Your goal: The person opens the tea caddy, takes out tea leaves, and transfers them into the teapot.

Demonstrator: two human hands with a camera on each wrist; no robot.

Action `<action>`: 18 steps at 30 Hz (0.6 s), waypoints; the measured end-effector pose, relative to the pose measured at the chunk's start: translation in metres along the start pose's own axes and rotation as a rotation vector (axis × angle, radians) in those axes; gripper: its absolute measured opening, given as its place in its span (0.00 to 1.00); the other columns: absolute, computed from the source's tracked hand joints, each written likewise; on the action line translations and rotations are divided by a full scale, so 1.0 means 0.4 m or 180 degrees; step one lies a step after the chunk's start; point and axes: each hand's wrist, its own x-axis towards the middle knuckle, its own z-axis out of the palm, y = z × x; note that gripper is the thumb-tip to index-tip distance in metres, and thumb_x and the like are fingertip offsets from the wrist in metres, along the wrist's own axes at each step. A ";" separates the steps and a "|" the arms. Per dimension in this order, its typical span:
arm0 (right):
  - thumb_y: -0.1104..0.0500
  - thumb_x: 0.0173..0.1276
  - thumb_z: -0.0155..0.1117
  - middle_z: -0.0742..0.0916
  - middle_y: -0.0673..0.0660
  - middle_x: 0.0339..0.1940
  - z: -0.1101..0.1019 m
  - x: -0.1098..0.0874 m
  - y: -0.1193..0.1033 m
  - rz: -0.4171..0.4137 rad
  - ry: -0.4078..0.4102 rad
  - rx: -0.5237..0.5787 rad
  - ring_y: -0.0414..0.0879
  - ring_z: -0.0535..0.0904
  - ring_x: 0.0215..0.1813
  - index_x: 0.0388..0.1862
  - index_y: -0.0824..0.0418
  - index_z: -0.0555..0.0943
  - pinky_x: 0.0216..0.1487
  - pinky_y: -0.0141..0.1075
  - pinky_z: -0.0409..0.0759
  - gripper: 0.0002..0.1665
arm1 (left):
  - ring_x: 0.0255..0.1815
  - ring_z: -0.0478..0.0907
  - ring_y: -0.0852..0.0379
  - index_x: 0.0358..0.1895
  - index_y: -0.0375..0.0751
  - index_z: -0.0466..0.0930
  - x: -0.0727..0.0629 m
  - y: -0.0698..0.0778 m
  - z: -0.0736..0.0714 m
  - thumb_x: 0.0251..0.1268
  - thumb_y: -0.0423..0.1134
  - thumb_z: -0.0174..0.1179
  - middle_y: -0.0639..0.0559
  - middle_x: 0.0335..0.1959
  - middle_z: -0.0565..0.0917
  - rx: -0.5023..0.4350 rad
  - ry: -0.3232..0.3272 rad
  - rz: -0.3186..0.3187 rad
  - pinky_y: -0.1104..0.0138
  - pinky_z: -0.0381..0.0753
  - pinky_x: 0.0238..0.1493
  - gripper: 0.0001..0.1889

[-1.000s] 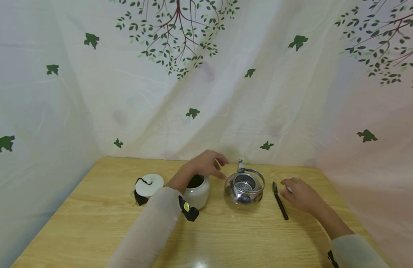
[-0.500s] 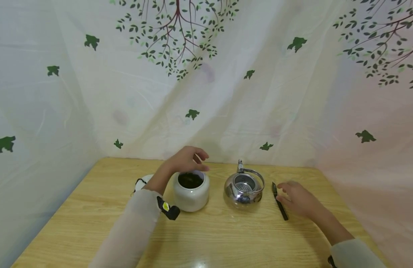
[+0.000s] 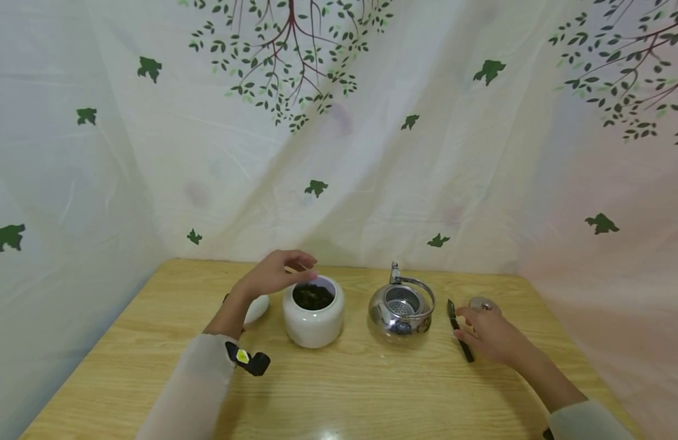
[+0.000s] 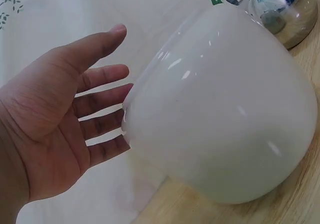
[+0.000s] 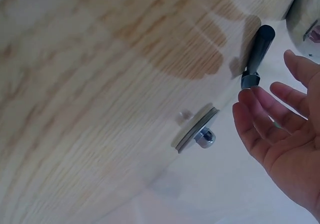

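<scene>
My left hand (image 3: 278, 272) hovers at the far left rim of a white jar (image 3: 313, 324) with dark, leafy contents (image 3: 314, 297). Its fingers are spread loosely and grip nothing; whether they touch the jar cannot be told. To the right stands a glass teapot (image 3: 400, 327) with a metal strainer (image 3: 401, 301), its top uncovered. My right hand (image 3: 494, 335) is over a slim black-handled tool (image 3: 463, 345) lying on the table, thumb and fingers apart. Behind that hand a round metal lid (image 5: 197, 130) with a knob lies flat.
A white jar lid (image 3: 257, 310) lies left of the jar, partly hidden by my left wrist. All stands on a wooden table (image 3: 339, 391). A pale curtain with printed leaves (image 3: 361, 201) hangs behind the table's back edge.
My left hand has moved left from beside the teapot, past the jar's mouth. My right hand has let go of the metal lid and shifted slightly toward the black-handled tool.
</scene>
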 end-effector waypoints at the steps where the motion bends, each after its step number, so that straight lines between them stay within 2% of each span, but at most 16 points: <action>1: 0.53 0.72 0.69 0.87 0.48 0.32 0.002 -0.001 0.000 -0.0005 0.0010 -0.0003 0.44 0.84 0.36 0.58 0.71 0.79 0.58 0.71 0.68 0.25 | 0.58 0.80 0.50 0.63 0.47 0.81 -0.009 -0.004 0.001 0.69 0.55 0.66 0.48 0.58 0.84 -0.0061 0.0000 -0.0009 0.51 0.80 0.59 0.24; 5: 0.54 0.72 0.69 0.82 0.41 0.24 0.009 -0.006 0.005 -0.0063 0.0058 0.0014 0.34 0.78 0.28 0.58 0.73 0.79 0.60 0.73 0.66 0.26 | 0.63 0.77 0.49 0.65 0.50 0.79 -0.040 -0.016 0.006 0.67 0.54 0.68 0.51 0.61 0.82 -0.0366 -0.0017 -0.0042 0.50 0.77 0.63 0.26; 8: 0.55 0.73 0.68 0.79 0.38 0.20 0.015 -0.009 0.009 -0.0101 0.0063 0.0124 0.29 0.72 0.23 0.58 0.76 0.78 0.57 0.70 0.70 0.27 | 0.66 0.75 0.49 0.68 0.51 0.77 -0.058 -0.027 0.011 0.66 0.51 0.70 0.50 0.64 0.80 -0.0538 -0.0034 -0.0039 0.48 0.74 0.66 0.28; 11: 0.55 0.73 0.68 0.79 0.39 0.20 0.021 -0.013 0.011 -0.0010 -0.0027 0.0401 0.28 0.71 0.21 0.60 0.78 0.76 0.47 0.54 0.80 0.29 | 0.68 0.72 0.50 0.70 0.53 0.75 -0.073 -0.036 0.018 0.63 0.46 0.73 0.51 0.67 0.78 -0.0674 -0.0049 -0.0057 0.45 0.71 0.68 0.31; 14: 0.53 0.73 0.68 0.81 0.42 0.22 0.027 -0.019 0.013 0.0253 -0.0214 0.0806 0.33 0.74 0.21 0.63 0.80 0.72 0.31 0.39 0.79 0.35 | 0.71 0.69 0.50 0.72 0.55 0.73 -0.084 -0.044 0.026 0.59 0.42 0.75 0.54 0.69 0.76 -0.0772 -0.0066 -0.0088 0.42 0.67 0.70 0.36; 16: 0.52 0.72 0.69 0.83 0.45 0.24 0.032 -0.023 0.015 0.0403 -0.0306 0.1095 0.35 0.76 0.23 0.65 0.81 0.70 0.28 0.34 0.77 0.38 | 0.73 0.67 0.49 0.74 0.53 0.71 -0.089 -0.048 0.031 0.57 0.42 0.76 0.56 0.70 0.75 -0.0808 -0.0078 -0.0108 0.41 0.65 0.71 0.39; 18: 0.52 0.71 0.70 0.85 0.46 0.27 0.035 -0.026 0.016 0.0482 -0.0337 0.1253 0.37 0.78 0.25 0.65 0.82 0.69 0.29 0.33 0.78 0.39 | 0.74 0.66 0.49 0.75 0.52 0.69 -0.095 -0.049 0.035 0.55 0.42 0.77 0.57 0.72 0.73 -0.0850 -0.0082 -0.0110 0.41 0.64 0.72 0.42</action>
